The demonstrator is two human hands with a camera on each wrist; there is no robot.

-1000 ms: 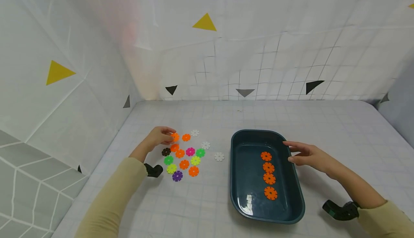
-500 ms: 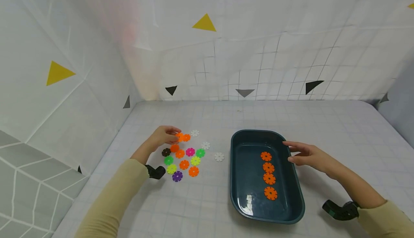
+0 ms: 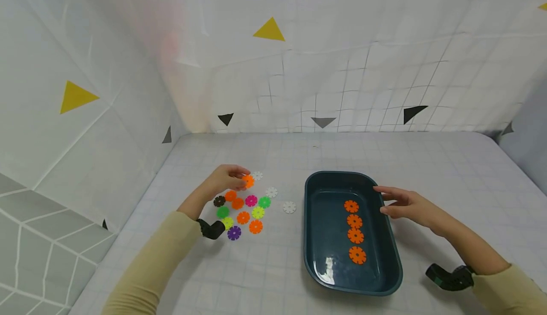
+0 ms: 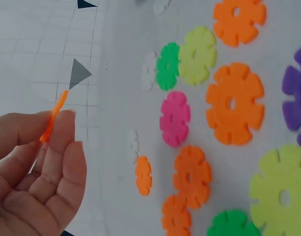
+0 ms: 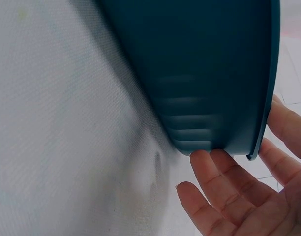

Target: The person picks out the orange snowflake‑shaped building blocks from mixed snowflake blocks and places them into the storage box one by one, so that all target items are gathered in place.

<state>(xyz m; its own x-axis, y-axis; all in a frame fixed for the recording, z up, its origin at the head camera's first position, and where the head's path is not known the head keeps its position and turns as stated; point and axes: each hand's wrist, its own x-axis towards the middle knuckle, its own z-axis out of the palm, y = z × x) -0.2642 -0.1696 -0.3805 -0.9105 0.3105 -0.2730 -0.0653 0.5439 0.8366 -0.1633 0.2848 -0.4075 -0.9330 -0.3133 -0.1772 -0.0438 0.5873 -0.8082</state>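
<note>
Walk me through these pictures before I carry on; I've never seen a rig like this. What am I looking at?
There is no machine here, only a person working bare-handed. The widest picture comes from a camera on the person's head, looking forward and down. The other two come from wrist cameras, each facing that hand's work.

The left hand pinches an orange notched disc, seen almost edge-on in the left wrist view. The right hand touches a dark teal tub at its rim. Four orange discs lie in a column inside it. On the white cloth to the tub's left lie loose flower-shaped discs: orange, green, yellow, pink, purple, white and one dark one.
</note>
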